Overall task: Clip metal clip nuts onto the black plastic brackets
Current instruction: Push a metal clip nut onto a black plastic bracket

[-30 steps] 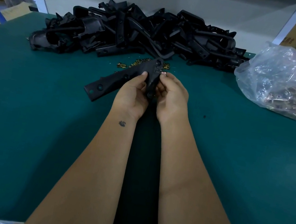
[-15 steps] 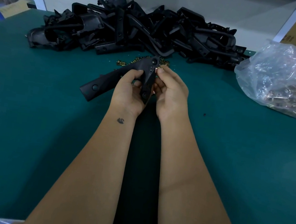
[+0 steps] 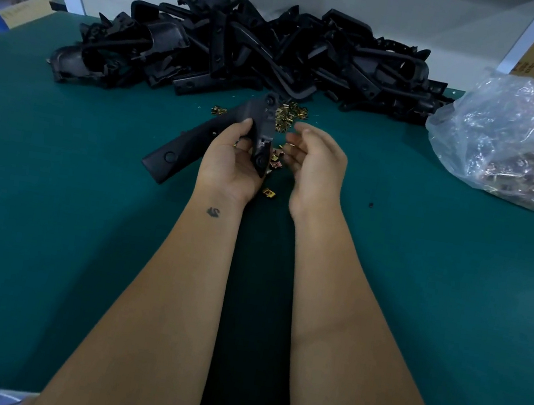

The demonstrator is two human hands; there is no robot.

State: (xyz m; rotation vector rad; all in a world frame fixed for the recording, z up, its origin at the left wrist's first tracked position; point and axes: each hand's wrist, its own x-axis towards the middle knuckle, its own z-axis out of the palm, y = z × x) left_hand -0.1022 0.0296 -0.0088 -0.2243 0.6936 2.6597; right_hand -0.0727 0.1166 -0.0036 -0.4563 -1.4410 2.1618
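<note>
Left hand [image 3: 230,158], palm up, thumb and fingers curled round the angled black plastic bracket [image 3: 198,143]; short leg kept upright between the two hands, probably to present its mounting edge toward the other hand, long leg slanting down and left to the green bench mat [image 3: 50,204]. Right hand [image 3: 316,164] just beside the bracket, apart from it, fingers loosely curled; whether a clip sits in them, impossible to tell. Loose brass-coloured metal clip nuts [image 3: 287,115] scattered on the mat right behind and under the hands, evidently tipped out within fingertip reach; one single clip nut [image 3: 268,193] lying near the left wrist. Heap of black plastic brackets [image 3: 246,50] banked along the far edge, presumably the waiting stock. Clear plastic bag of more clip nuts [image 3: 516,146] off to the right, well apart. Likely step: fetching or seating a nut on the upright leg.
</note>
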